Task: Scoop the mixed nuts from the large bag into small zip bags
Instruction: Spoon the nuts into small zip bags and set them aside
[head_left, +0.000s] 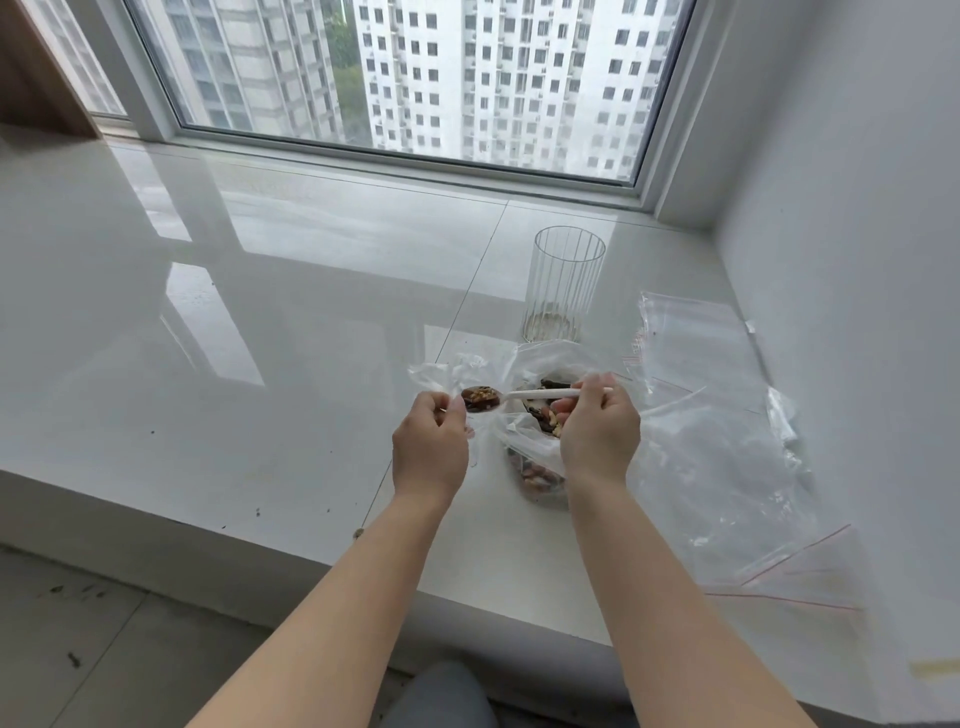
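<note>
two hands work close together over the glossy white surface (260, 364) of a window ledge. the right hand (597, 421) has its fingers (589, 387) curled round the handle of a white spoon (540, 395), whose long axis runs almost level from right to left; its bowl, heaped with mixed nuts (480, 399), points at the left hand (428, 441). the left hand pinches the rim of a small zip bag (441, 371), thumb and fingers closed on the thin plastic, though how wide the mouth stands open is hard to tell. the large bag (540, 447) of nuts lies just beneath and behind the right hand, open at the top. the spoon's bowl sits right at the small bag's edge, just beside the left fingers, so the coming move looks like a short push leftward and a tip of the bowl. spare zip bags (727, 441) lie spread to the right, and a ribbed glass (566, 280) stands behind.
</note>
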